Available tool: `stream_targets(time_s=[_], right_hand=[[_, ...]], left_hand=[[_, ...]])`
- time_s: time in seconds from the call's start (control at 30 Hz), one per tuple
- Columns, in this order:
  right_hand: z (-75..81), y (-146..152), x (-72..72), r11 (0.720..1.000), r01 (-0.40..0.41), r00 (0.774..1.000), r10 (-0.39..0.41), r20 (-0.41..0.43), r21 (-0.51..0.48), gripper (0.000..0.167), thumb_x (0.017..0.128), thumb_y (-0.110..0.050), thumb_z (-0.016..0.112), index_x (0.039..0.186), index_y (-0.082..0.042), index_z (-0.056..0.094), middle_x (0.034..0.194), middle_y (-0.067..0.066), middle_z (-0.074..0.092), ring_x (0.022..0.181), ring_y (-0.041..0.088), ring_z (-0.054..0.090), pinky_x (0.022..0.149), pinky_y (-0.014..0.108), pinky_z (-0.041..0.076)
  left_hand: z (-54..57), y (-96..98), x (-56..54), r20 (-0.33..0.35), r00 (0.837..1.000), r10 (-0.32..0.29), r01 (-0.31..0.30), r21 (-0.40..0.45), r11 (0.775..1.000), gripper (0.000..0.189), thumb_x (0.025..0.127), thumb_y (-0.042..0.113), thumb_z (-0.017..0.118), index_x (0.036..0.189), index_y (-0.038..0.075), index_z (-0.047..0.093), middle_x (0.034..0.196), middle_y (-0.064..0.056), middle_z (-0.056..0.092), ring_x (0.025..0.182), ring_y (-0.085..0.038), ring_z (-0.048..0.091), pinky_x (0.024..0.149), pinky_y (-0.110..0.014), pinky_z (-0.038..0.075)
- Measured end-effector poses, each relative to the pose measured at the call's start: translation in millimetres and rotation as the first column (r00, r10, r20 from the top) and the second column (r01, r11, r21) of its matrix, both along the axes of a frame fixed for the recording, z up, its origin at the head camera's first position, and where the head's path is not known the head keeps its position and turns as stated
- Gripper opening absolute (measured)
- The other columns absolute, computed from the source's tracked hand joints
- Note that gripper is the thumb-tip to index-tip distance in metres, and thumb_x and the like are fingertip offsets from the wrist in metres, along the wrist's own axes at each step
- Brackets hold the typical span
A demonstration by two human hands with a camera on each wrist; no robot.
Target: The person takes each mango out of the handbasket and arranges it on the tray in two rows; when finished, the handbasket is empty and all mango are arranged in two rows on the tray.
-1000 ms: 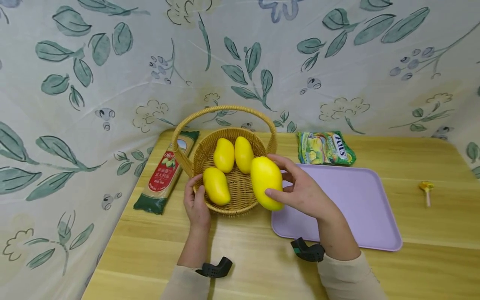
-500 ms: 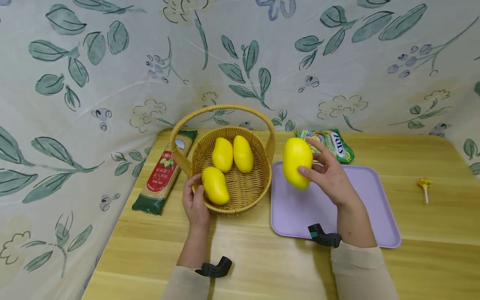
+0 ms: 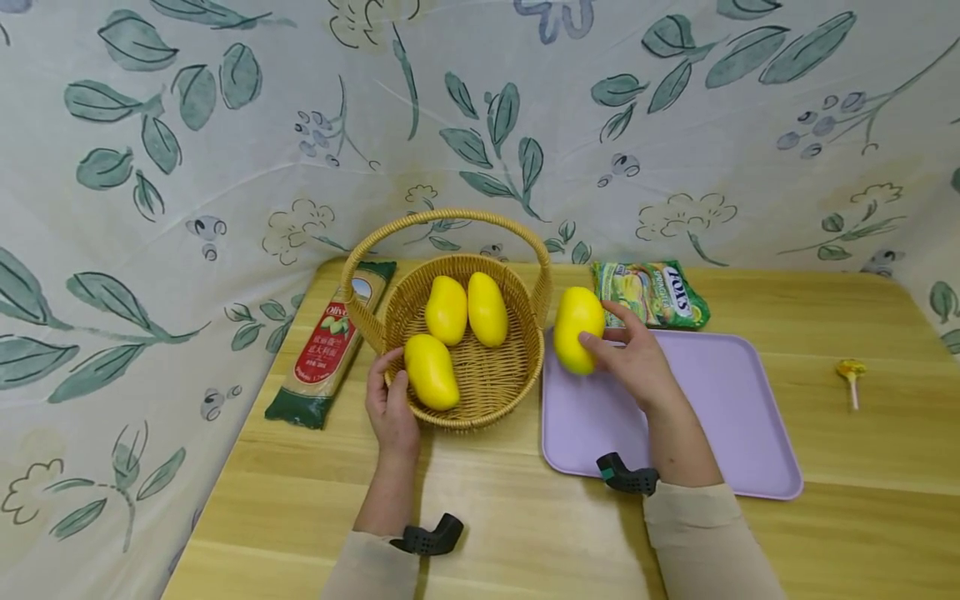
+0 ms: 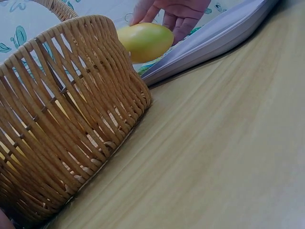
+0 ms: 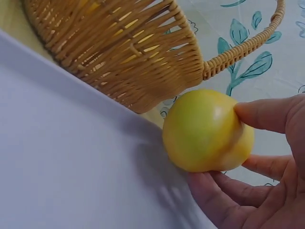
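Between thumb and fingertips, my right hand holds a yellow mango over the left back part of the lilac tray. The right wrist view shows this mango close above the tray, just beside the basket. My left hand grips the near-left rim of a wicker basket with a tall arched handle. Inside the basket lie three more mangoes, one by the left hand and a pair towards the back. In the left wrist view the basket's woven side fills the left.
A pasta packet lies left of the basket. Behind the tray is a green bag of Fox's sweets. A lollipop lies at the right on the wooden table. Patterned cloth hangs behind the table.
The right hand has carried the mango from the basket's right side over to the tray, then slightly back left. The left hand has stayed at the basket rim.
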State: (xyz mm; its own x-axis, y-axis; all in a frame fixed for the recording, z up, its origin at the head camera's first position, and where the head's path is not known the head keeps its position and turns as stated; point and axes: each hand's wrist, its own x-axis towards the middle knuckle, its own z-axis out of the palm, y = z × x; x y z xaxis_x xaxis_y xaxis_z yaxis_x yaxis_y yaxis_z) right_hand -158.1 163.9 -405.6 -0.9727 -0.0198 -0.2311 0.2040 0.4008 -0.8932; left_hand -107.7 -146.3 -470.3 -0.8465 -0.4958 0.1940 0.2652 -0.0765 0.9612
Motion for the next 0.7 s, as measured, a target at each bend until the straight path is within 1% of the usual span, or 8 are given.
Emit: stream_targets(time_s=[0.1, 0.2, 0.3, 0.4, 0.47, 0.57, 0.63, 0.7], right_hand=[[-4.2, -3.2, -1.2, 1.000, -0.004, 0.999, 0.002, 0.053, 0.031, 0.079, 0.097, -0.040, 0.066, 0.162, -0.017, 0.027, 0.147, 0.028, 0.052, 0.109, 0.034, 0.065, 0.095, 0.038, 0.054], [-7.7, -6.2, -2.5, 0.999, -0.002, 0.996, -0.001, 0.085, 0.037, 0.077, 0.098, -0.040, 0.064, 0.162, -0.014, 0.028, 0.150, 0.028, 0.050, 0.119, 0.037, 0.061, 0.103, 0.045, 0.051], [-10.3, -8.6, -3.6, 0.999, 0.000, 0.995, -0.004, 0.098, 0.042, 0.077, 0.099, -0.039, 0.063, 0.162, -0.014, 0.027, 0.150, 0.027, 0.049, 0.124, 0.038, 0.058, 0.102, 0.045, 0.053], [-13.3, -10.7, -4.8, 0.998, 0.006, 0.994, -0.013, 0.111, 0.061, 0.076, 0.099, -0.040, 0.062, 0.163, -0.016, 0.027, 0.149, 0.025, 0.048, 0.121, 0.036, 0.059, 0.096, 0.039, 0.056], [-15.3, -12.1, -5.3, 0.997, 0.013, 0.993, -0.021, 0.116, 0.071, 0.076, 0.099, -0.041, 0.062, 0.162, -0.017, 0.028, 0.149, 0.025, 0.049, 0.118, 0.035, 0.061, 0.094, 0.038, 0.057], [-18.0, -13.8, -5.7, 0.994, 0.026, 0.994, -0.037, 0.107, 0.107, 0.075, 0.098, -0.044, 0.062, 0.162, -0.018, 0.030, 0.149, 0.023, 0.050, 0.122, 0.037, 0.060, 0.098, 0.045, 0.055], [-19.3, -14.2, -5.8, 0.992, 0.029, 0.995, -0.040, 0.092, 0.123, 0.076, 0.098, -0.047, 0.062, 0.161, -0.018, 0.031, 0.150, 0.023, 0.050, 0.128, 0.040, 0.056, 0.103, 0.052, 0.051], [-20.8, -14.2, -6.0, 0.990, 0.029, 0.997, -0.039, 0.073, 0.137, 0.076, 0.098, -0.049, 0.061, 0.161, -0.017, 0.032, 0.151, 0.022, 0.050, 0.134, 0.042, 0.052, 0.107, 0.056, 0.048]], left_hand=[[-0.5, 0.1, -0.1, -0.003, 1.000, 0.000, 0.000, 0.003, 1.000, 0.032, 0.100, 0.004, 0.046, 0.127, -0.007, 0.058, 0.140, -0.021, 0.053, 0.133, -0.015, 0.047, 0.108, -0.024, 0.038], [-1.4, -0.3, -0.3, -0.001, 1.000, 0.002, -0.002, 0.003, 1.000, 0.032, 0.100, 0.004, 0.045, 0.127, -0.006, 0.059, 0.141, -0.020, 0.053, 0.134, -0.015, 0.046, 0.109, -0.024, 0.038], [-1.6, -0.2, -0.1, 0.000, 1.000, -0.001, 0.001, 0.009, 1.000, 0.032, 0.101, 0.004, 0.045, 0.128, -0.006, 0.058, 0.143, -0.020, 0.053, 0.135, -0.015, 0.045, 0.109, -0.024, 0.038], [-0.8, -0.1, 0.2, 0.000, 1.000, -0.006, 0.006, 0.012, 1.000, 0.032, 0.101, 0.004, 0.044, 0.128, -0.006, 0.058, 0.144, -0.020, 0.051, 0.136, -0.015, 0.045, 0.108, -0.023, 0.039], [-0.1, 0.4, 0.7, 0.002, 1.000, -0.009, 0.008, 0.012, 1.000, 0.032, 0.101, 0.004, 0.045, 0.129, -0.006, 0.058, 0.144, -0.020, 0.051, 0.136, -0.015, 0.045, 0.108, -0.023, 0.039], [0.5, 0.9, 1.0, 0.001, 1.000, -0.009, 0.009, 0.005, 1.000, 0.032, 0.101, 0.005, 0.045, 0.129, -0.006, 0.058, 0.143, -0.021, 0.051, 0.135, -0.015, 0.045, 0.108, -0.023, 0.038], [0.3, 1.3, 1.2, 0.002, 1.000, -0.009, 0.009, 0.004, 1.000, 0.032, 0.101, 0.005, 0.045, 0.129, -0.006, 0.058, 0.143, -0.020, 0.051, 0.136, -0.014, 0.045, 0.109, -0.023, 0.037], [0.6, 1.1, 1.2, 0.002, 1.000, -0.010, 0.010, 0.005, 1.000, 0.032, 0.100, 0.004, 0.045, 0.128, -0.006, 0.057, 0.144, -0.020, 0.051, 0.136, -0.015, 0.045, 0.109, -0.023, 0.037]])
